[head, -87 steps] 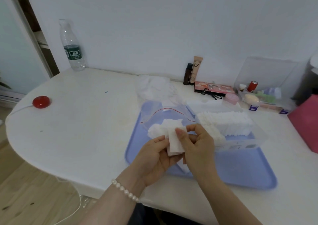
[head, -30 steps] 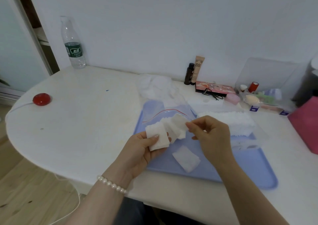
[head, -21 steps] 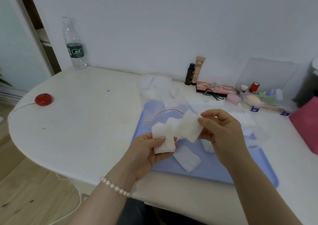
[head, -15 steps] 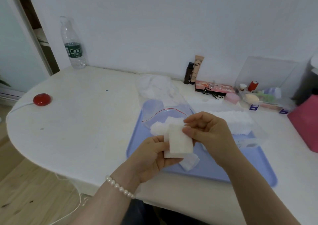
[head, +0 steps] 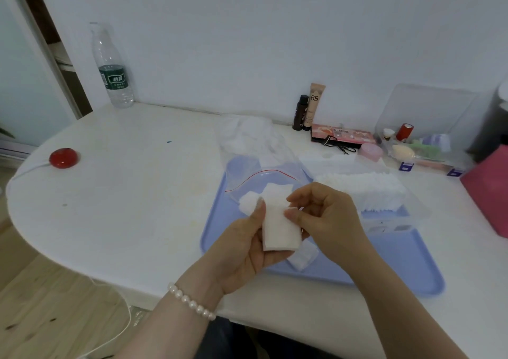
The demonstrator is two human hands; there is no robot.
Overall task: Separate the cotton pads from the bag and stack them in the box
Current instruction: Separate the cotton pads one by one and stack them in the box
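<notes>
wall (head: 247, 29): plain white | table (head: 123, 194): white, rounded edge | floor (head: 41, 303): light wood

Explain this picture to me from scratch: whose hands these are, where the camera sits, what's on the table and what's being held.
No machine here: a person wears a camera on the head, looking down at their own hands. The left hand and right hand together hold a small stack of white cotton pads. Below them a blue tray lies on the white table. On the tray are a clear zip bag, one loose pad and a clear box already holding a row of pads.
</notes>
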